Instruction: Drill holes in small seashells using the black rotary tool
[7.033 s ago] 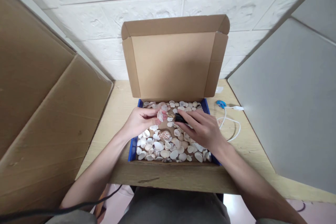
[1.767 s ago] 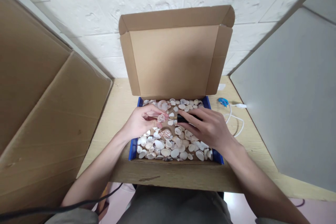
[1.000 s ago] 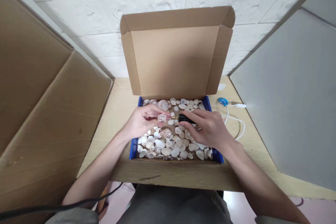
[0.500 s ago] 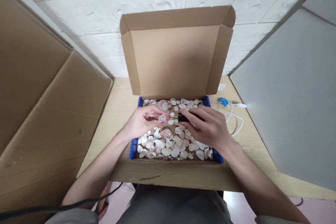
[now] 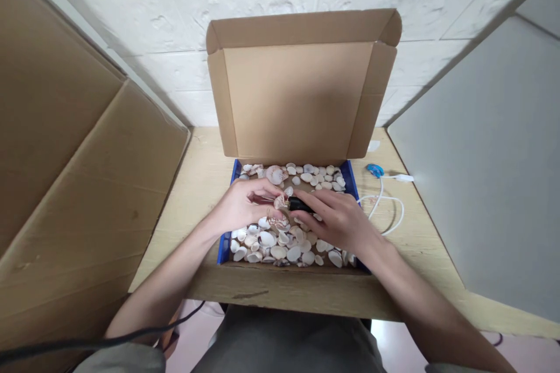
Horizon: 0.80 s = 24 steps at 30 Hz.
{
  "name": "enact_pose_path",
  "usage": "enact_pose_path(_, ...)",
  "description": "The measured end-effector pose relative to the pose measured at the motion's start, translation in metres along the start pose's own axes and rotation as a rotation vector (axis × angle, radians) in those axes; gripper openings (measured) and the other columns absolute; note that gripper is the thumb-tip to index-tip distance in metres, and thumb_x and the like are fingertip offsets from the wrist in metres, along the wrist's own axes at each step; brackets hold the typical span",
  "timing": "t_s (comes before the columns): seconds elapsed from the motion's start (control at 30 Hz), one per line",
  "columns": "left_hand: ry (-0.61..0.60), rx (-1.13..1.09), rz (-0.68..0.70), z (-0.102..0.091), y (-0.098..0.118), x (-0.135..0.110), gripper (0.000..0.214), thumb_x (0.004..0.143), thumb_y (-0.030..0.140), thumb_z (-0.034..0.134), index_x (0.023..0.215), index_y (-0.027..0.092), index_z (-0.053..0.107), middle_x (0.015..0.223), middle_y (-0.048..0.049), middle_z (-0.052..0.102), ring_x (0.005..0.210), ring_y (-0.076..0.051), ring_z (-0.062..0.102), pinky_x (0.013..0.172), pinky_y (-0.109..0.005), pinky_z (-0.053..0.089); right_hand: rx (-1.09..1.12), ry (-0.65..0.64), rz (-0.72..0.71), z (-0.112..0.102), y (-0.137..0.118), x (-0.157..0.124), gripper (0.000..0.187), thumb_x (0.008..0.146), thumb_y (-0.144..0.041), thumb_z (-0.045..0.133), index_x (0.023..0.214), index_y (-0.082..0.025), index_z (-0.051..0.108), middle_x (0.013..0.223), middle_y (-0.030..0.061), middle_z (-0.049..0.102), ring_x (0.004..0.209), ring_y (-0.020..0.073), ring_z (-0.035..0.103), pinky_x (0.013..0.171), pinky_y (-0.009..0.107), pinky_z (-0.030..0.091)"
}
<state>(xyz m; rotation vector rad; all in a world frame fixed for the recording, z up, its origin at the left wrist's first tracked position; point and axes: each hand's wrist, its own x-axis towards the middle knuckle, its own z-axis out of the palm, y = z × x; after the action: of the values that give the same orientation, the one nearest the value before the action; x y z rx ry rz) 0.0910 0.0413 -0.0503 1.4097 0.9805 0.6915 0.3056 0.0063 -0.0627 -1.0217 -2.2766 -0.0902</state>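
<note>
An open cardboard box (image 5: 301, 96) with blue outer sides lies on the wooden table, its floor strewn with several small seashells (image 5: 280, 245). My left hand (image 5: 242, 204) pinches a small pinkish shell (image 5: 279, 202) over the box. My right hand (image 5: 335, 218) grips a small black tool (image 5: 300, 204) whose brass tip touches that shell. Both hands hover just above the loose shells.
The box lid stands upright against a white brick wall. A white cable with a blue plug (image 5: 374, 171) lies right of the box. Brown cardboard (image 5: 79, 175) leans at the left, a grey panel (image 5: 481, 157) at the right. A black cord (image 5: 87, 344) crosses my lap.
Both hands have shifted slightly nearer to me and lower in the box, still holding shell and tool together. The camera view has drifted a little.
</note>
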Motion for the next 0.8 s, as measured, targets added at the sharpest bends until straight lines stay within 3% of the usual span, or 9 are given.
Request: enact_pose_path(0.8,-0.042,0.021,0.078,-0.0011,-0.0019,0.0000,0.025,0.064,0.017,0.079,0.087,0.014,0.067,0.086,-0.0065,0.074,0.077,-0.017,0.071,0.068,-0.026,0.058,-0.009,0.000,0.020,-0.0010,0.0014,0.0007,0.028,0.092,-0.036,0.053,0.103,-0.013,0.065,0.076,0.0041,0.070,0.062,0.0115,0.061,0.053,0.024,0.044)
